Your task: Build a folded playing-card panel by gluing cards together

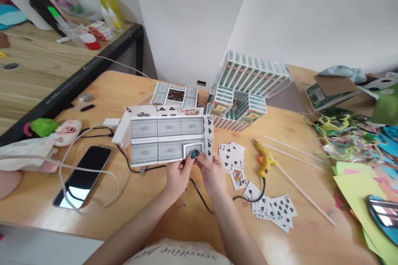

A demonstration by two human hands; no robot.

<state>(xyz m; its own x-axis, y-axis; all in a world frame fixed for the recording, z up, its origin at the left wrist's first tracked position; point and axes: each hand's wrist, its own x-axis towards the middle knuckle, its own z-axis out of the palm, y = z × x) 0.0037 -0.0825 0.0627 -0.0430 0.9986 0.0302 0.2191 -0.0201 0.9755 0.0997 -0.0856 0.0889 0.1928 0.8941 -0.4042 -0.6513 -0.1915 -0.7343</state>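
Above the table I hold a panel of playing cards (158, 140), joined edge to edge in rows with their grey patterned backs showing. Strips of face-up cards stick out along its top and right edges. My left hand (178, 177) is closed on the lower edge. My right hand (213, 174) pinches the lower right corner, its thumb beside the left thumb. Both thumbs press on a small white-bordered card piece (188, 148) at that corner. The fingers behind the panel are hidden. Behind it stands a box-like card piece (175, 94) with a face card in its middle.
Green card boxes (253, 75) stand stacked at the back. Right of my hands lie loose cards (231, 155), fanned spades (273, 209), a yellow glue gun (265, 159) with its cord, and white sticks (306, 194). A phone (83, 176) and white cable lie left; coloured paper (357, 198) lies far right.
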